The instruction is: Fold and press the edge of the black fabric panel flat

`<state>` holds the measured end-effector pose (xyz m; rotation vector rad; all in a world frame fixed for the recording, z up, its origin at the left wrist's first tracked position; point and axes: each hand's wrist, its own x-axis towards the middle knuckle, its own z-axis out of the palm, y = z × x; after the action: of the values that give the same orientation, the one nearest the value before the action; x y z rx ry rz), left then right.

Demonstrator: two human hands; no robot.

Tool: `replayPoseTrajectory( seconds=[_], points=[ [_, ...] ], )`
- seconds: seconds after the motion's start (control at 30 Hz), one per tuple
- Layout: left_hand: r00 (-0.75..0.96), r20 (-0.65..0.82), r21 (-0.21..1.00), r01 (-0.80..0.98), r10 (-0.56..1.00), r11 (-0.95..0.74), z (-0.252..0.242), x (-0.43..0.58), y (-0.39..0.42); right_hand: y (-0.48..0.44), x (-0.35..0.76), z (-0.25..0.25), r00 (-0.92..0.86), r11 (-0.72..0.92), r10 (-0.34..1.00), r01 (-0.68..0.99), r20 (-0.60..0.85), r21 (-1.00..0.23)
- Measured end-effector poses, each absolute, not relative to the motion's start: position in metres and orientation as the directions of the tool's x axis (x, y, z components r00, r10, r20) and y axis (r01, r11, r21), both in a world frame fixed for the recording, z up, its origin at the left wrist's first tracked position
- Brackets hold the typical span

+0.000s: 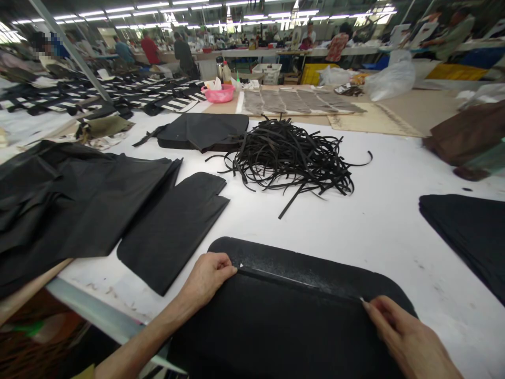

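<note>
A black panel with rounded corners lies before me on the white table, its lower part running out of view. Near its far edge a shiny band crosses it, with a small white triangle at the left end. Along that band runs a thin black strip; it lies so close to the panel that its edges are hard to make out. My left hand pinches the strip's left end between thumb and forefinger. At the right end, my right hand is closed in a pinch, a small pale bit at its fingertips.
A tangled heap of black strips sits beyond the panel. Black fabric sheets and a cut black piece lie at left, a black stack at right. Farther back are a pink basin and people at tables.
</note>
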<state>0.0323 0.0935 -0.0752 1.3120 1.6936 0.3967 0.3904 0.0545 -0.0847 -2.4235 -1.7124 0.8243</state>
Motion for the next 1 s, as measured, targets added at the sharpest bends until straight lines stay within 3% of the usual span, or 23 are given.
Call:
replayPoseTrajectory(
  seconds=[0.37,0.77,1.0],
  points=[
    [-0.029,-0.404,0.578,0.767,0.914,0.28,-0.071,0.037,0.095,0.054,0.39,-0.084,0.218,-0.353,0.902,0.869,-0.373,-0.347],
    [-0.027,-0.331,0.098,0.993,0.943,0.063,-0.057,0.045,0.079,0.055,0.381,-0.079,0.264,-0.386,0.9,0.852,-0.346,-0.354],
    [0.119,-0.251,0.052,0.993,0.961,-0.11,-0.056,0.049,0.069,0.052,0.375,-0.07,0.262,-0.34,0.935,0.858,-0.239,-0.386]
  ],
)
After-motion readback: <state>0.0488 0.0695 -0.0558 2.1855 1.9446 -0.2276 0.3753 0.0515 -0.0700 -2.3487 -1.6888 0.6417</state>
